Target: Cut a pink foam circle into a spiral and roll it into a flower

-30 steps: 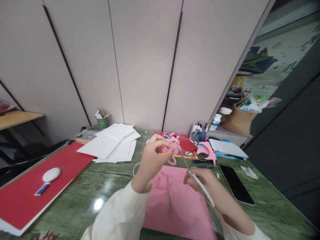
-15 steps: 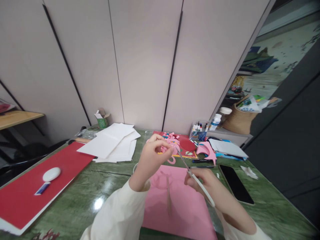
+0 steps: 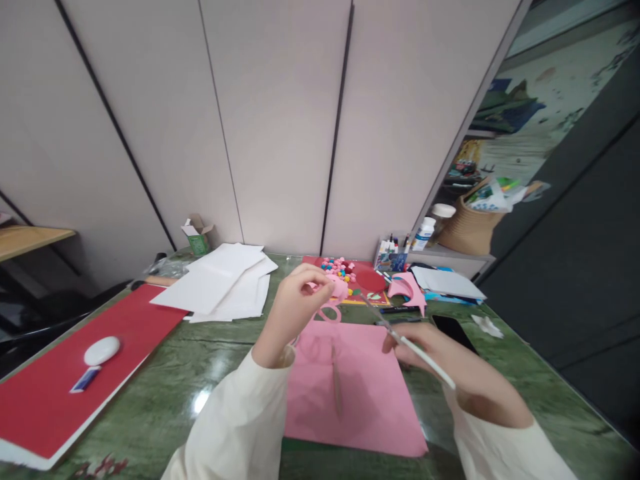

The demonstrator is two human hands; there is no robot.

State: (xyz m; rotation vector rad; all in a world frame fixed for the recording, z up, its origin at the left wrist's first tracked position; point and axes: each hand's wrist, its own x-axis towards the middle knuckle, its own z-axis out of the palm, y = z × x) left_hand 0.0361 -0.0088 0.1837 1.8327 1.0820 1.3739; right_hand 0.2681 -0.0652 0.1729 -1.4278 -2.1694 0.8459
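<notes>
My left hand (image 3: 297, 303) is raised over the table, thumb and fingers pinching a pink paper cutout (image 3: 339, 288) with a ring-shaped loop (image 3: 330, 313) hanging below. The fingers partly hide the cutout. In my right hand (image 3: 425, 343) is a pair of scissors (image 3: 427, 361) with white handles, seen edge-on. Their metal blades point up and left, a short gap away from the cutout. Beneath both hands lies a pink sheet (image 3: 370, 407), with a thin pencil-like stick (image 3: 337, 380) on it.
Behind my hands lies a red sheet (image 3: 370, 277) with small coloured beads (image 3: 340, 268). To its right are a pink paper scrap (image 3: 407, 288), a pen holder (image 3: 391, 257) and a phone (image 3: 453, 332). White papers (image 3: 220, 280) and a red board (image 3: 135, 340) lie left.
The scissors have moved right and away from the pink cutout with my right hand. My left hand has shifted slightly left, still pinching the cutout. The camera view has turned a little.
</notes>
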